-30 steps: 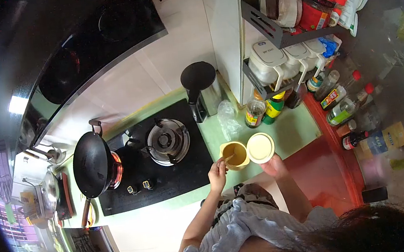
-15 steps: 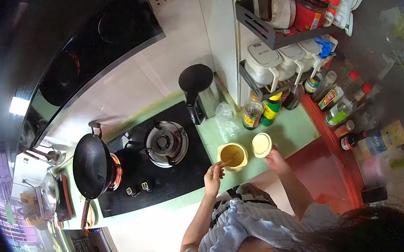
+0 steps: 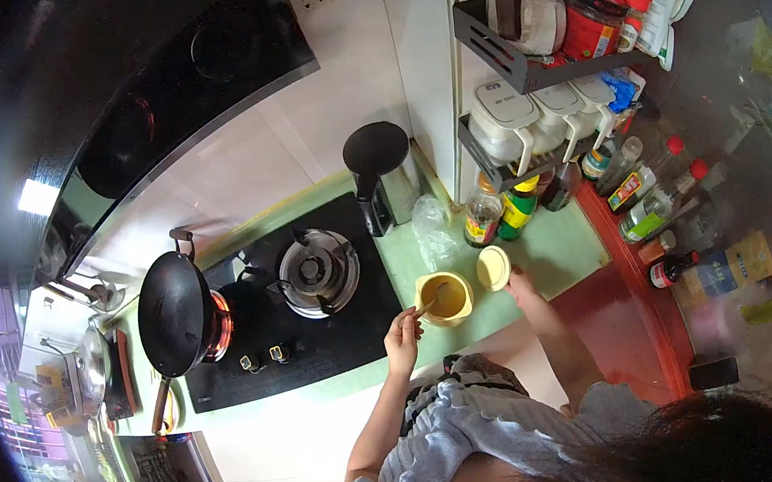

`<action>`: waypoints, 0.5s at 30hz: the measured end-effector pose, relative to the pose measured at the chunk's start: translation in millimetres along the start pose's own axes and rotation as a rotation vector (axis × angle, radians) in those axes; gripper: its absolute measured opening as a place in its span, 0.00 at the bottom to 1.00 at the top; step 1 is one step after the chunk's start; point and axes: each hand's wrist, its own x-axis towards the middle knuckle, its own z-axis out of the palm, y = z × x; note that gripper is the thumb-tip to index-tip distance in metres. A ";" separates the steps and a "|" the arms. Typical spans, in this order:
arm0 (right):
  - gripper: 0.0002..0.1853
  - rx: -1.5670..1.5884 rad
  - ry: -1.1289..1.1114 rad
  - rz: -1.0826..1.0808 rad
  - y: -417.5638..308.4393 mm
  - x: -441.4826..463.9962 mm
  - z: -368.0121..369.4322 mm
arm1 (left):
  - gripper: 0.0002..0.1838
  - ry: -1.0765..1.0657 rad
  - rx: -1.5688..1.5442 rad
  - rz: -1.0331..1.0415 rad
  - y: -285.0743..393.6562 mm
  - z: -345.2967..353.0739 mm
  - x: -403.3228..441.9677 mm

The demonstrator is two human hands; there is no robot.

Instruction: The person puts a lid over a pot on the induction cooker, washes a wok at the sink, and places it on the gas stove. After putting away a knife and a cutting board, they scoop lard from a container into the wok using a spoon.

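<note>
A small pale-yellow pot (image 3: 424, 291) with brownish contents stands on the green counter, close to the hob's right edge. At its left rim my left hand (image 3: 404, 336) is closed around the handle of a spoon (image 3: 428, 308), whose lower end reaches into the pot. To the right of the pot, my right hand (image 3: 527, 288) grips a round cream-coloured lid (image 3: 494, 268), held tilted above the counter. The fingers behind the lid are partly hidden.
A black wok (image 3: 173, 313) sits over a glowing left burner; its handle juts past the hob's front edge. Behind the pot are a clear plastic bag (image 3: 435, 233), a dark-lidded kettle (image 3: 376, 152) and sauce bottles (image 3: 518, 211). A wall rack (image 3: 519, 73) overhangs the right side.
My left hand has drawn slightly left and the spoon leans more towards the pot's left rim. The lid in my right hand has shifted slightly left and tilted more.
</note>
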 end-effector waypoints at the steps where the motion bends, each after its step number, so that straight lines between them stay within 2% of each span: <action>1: 0.13 -0.001 0.000 0.000 -0.4 -1.0 0.6 | 0.15 -0.005 0.015 0.009 0.4 0.1 0.1; 4: 0.15 -0.100 0.079 0.012 4.8 0.6 -1.4 | 0.15 0.004 0.039 0.027 0.6 2.2 2.6; 7: 0.18 0.027 0.128 -0.004 16.0 0.3 -5.1 | 0.15 -0.021 0.015 -0.026 -5.7 1.9 8.7; 9: 0.20 0.220 0.120 0.008 18.7 -4.5 -6.2 | 0.15 -0.030 -0.023 -0.045 -12.4 3.0 11.9; 15: 0.23 0.150 0.000 -0.023 18.8 -25.6 -17.7 | 0.15 0.000 -0.151 -0.147 -20.1 5.3 13.9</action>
